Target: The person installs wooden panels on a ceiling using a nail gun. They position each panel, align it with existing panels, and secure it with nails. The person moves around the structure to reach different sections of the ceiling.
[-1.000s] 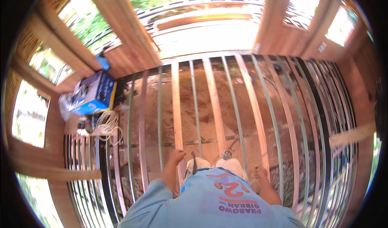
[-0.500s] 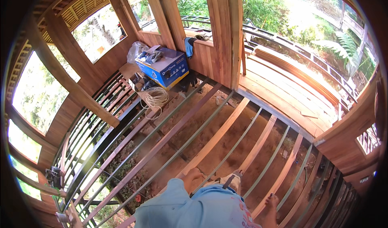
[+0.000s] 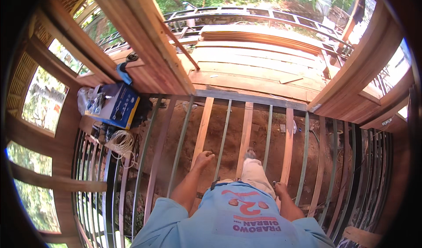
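Note:
My left hand [image 3: 204,158] is over a pale wooden joist [image 3: 205,125], its fingers loosely curled with no object visible in them. Whether it touches the wood I cannot tell. My right hand [image 3: 280,188] is beside my right leg, close to another pale joist [image 3: 288,138]. Its fingers are bent inward; a dark spot shows at their tips, too small to name. My leg in light trousers [image 3: 255,173] reaches forward, and the foot [image 3: 250,153] is on the joist [image 3: 246,129] between the hands.
Open gaps between wood and green metal joists show bare soil [image 3: 215,169] below. Ahead, past a dark metal beam [image 3: 250,97], lies a plank deck [image 3: 246,78] with stacked boards [image 3: 263,39]. A blue box [image 3: 116,105] and coiled rope [image 3: 121,142] are at left.
The view has swung right, bringing the plank deck straight ahead and the box farther left. My left hand has come into sight; my right leg now stretches forward along a joist.

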`<action>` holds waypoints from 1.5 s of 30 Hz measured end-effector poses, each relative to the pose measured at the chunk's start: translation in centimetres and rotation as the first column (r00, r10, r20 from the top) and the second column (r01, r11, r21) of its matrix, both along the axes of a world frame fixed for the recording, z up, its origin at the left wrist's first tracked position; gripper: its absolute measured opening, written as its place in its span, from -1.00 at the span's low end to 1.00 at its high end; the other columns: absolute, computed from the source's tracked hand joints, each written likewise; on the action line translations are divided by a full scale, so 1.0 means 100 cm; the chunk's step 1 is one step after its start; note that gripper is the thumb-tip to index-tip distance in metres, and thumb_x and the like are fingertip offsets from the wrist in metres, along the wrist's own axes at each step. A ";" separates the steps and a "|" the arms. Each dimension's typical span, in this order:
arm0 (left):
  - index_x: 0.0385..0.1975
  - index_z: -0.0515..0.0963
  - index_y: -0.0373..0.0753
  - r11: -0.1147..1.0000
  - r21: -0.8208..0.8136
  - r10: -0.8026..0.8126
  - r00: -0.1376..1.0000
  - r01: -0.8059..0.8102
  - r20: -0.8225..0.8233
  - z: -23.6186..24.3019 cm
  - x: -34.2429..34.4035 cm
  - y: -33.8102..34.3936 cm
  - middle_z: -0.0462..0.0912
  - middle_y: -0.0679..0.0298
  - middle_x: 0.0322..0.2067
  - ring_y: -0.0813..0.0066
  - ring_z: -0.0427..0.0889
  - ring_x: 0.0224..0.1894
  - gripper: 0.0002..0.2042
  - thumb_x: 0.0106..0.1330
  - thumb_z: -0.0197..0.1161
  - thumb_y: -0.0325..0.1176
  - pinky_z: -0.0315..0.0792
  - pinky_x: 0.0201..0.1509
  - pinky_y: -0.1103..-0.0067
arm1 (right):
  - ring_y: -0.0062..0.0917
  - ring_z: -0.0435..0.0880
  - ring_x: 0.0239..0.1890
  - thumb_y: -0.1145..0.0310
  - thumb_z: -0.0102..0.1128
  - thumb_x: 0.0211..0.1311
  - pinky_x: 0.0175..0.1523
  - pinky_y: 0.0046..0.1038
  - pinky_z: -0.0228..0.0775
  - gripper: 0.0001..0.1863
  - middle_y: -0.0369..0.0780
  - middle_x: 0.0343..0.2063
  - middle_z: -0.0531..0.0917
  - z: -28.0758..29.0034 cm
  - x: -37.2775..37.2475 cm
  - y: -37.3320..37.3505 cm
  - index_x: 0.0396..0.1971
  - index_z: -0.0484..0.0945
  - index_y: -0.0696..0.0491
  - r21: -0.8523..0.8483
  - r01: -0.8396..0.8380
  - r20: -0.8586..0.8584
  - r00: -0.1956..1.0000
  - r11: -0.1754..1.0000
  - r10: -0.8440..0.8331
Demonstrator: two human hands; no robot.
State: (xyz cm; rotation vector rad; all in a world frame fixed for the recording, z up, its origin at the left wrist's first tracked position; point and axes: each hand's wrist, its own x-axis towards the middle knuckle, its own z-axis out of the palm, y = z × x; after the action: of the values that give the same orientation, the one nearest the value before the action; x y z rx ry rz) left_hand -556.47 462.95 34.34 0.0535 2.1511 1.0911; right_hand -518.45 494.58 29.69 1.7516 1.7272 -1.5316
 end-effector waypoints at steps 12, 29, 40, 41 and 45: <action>0.05 0.63 -0.36 0.984 -0.178 -0.029 1.000 0.028 -0.003 0.006 -0.186 0.158 0.73 0.01 -0.07 0.22 0.71 0.00 -0.54 0.26 0.36 -0.15 0.54 0.08 0.44 | -0.44 0.67 -0.46 0.29 0.17 0.23 -0.34 -0.33 0.48 -0.75 -0.17 -0.50 0.70 -0.060 -0.217 0.181 -0.44 0.73 0.14 0.030 -0.098 -0.047 0.994 0.995 0.099; -0.09 0.70 -0.28 0.934 -0.350 0.019 0.966 0.075 0.259 -0.050 -0.356 0.276 0.74 0.15 -0.29 0.38 0.73 -0.30 -0.64 0.23 0.38 -0.16 0.59 -0.32 0.39 | -0.66 0.44 -0.60 0.38 0.04 0.41 -0.58 -0.59 0.23 -0.89 -0.33 -0.48 0.53 -0.034 -0.456 0.373 -0.22 0.56 -0.01 -0.290 0.358 -0.259 0.864 0.888 -0.433; 0.09 0.60 -0.29 0.946 -0.073 -0.317 0.948 0.317 0.004 -0.012 -0.696 0.603 0.69 0.26 -0.34 0.48 0.65 -0.35 -0.62 0.34 0.30 -0.22 0.48 -0.38 0.52 | -0.60 0.56 -0.56 0.25 0.15 0.30 -0.50 -0.51 0.33 -0.76 -0.30 -0.52 0.62 0.002 -0.535 0.445 -0.25 0.67 0.10 -0.065 0.569 -0.135 0.809 0.819 -0.573; 0.13 0.56 -0.31 0.924 -0.121 -0.367 0.930 0.362 -0.024 0.003 -0.719 0.642 0.70 0.22 -0.27 0.46 0.66 -0.30 -0.59 0.35 0.28 -0.24 0.50 -0.36 0.50 | -0.50 0.62 -0.46 0.18 0.17 0.30 -0.38 -0.45 0.39 -0.71 -0.23 -0.45 0.67 0.007 -0.551 0.454 -0.23 0.69 0.10 0.015 0.567 -0.157 0.815 0.824 -0.558; 0.15 0.52 -0.32 0.904 0.007 -0.426 0.900 0.429 -0.094 0.041 -0.751 0.760 0.68 0.20 -0.14 0.38 0.68 -0.19 -0.56 0.37 0.26 -0.19 0.54 -0.21 0.45 | -0.24 0.75 -0.14 0.03 0.22 0.29 -0.04 -0.33 0.52 -0.58 -0.06 -0.23 0.76 0.019 -0.593 0.490 -0.13 0.73 0.08 0.236 0.498 -0.168 0.867 0.834 -0.470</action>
State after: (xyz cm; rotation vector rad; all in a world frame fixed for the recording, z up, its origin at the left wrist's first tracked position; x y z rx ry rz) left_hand -631.56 538.96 38.48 0.5730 2.0663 0.8695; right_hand -577.80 543.56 31.55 2.4455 1.6873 -1.6541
